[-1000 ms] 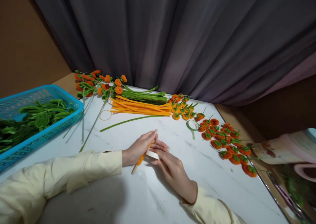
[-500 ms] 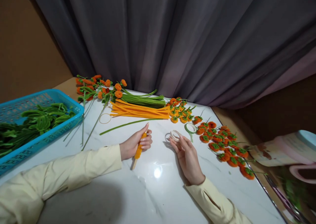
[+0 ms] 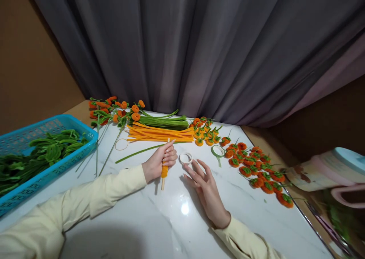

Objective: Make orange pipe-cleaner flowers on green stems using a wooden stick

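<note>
My left hand (image 3: 161,162) is wrapped round a thin wooden stick (image 3: 162,183) with an orange fuzzy strip (image 3: 164,170) wound on it. The stick's upper end shows above my thumb. My right hand (image 3: 205,192) is open, palm toward the table, its fingertips beside a white tape ring (image 3: 186,159). Whether a fingertip touches the ring I cannot tell. A green tape roll (image 3: 218,151) lies farther right. Behind my left hand are a single green stem (image 3: 137,153), a bundle of orange strips (image 3: 159,133) and a bundle of green stems (image 3: 165,122).
At the left stands a blue basket (image 3: 85,145) of green leaf pieces (image 3: 54,148). Orange flowers (image 3: 135,108) lie at the back left. More orange flower heads (image 3: 249,161) spread along the right side. A large cup (image 3: 319,169) is at the far right, beyond the table edge.
The white ring has moved left, toward my left hand, and my right fingers have spread beside it. The stick in my left hand is more upright, with its top end now showing.
</note>
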`<state>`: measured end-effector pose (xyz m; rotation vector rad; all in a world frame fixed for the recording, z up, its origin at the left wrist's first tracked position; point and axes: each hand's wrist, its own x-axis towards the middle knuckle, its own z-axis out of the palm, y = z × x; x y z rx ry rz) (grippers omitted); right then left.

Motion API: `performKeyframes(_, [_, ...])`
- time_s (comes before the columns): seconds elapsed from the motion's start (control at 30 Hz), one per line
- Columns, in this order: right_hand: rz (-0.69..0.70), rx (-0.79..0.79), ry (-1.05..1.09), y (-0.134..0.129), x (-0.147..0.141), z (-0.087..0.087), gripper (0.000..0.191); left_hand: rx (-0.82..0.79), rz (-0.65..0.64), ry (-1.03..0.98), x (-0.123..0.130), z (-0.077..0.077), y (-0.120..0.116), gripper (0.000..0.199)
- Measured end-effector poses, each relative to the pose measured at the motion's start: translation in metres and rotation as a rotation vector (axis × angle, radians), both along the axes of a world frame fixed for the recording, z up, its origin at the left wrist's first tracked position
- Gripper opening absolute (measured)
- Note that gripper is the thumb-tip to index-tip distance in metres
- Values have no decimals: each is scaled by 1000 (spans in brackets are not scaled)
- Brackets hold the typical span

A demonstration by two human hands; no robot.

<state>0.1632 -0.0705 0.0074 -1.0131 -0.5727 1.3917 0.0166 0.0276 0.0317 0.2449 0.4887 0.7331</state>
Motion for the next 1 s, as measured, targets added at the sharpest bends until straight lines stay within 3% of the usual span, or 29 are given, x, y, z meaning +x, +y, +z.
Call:
performKeyframes(0.13, [-42, 104, -147, -1, 5, -3, 35, 213, 0, 63, 17, 14, 7, 47])
performKeyframes(0.2, [85, 133, -182, -2, 6, -2, 26, 372, 1, 107, 26, 20, 5, 46])
performKeyframes(0.33, [467, 143, -116, -8, 1, 1, 28, 594, -70, 174, 44, 29, -10, 47])
performKeyframes(0.47, [627, 162, -189, -10, -2, 0, 33, 688, -149, 225, 60, 29, -27, 50])
performKeyframes(0.67, [673, 191, -215, -7, -2, 0, 48, 679, -197, 374, 68, 17, -30, 49])
performKeyframes(1.0, [643, 127, -98, -5, 0, -7, 48, 954, -302, 566, 63, 16, -20, 48])
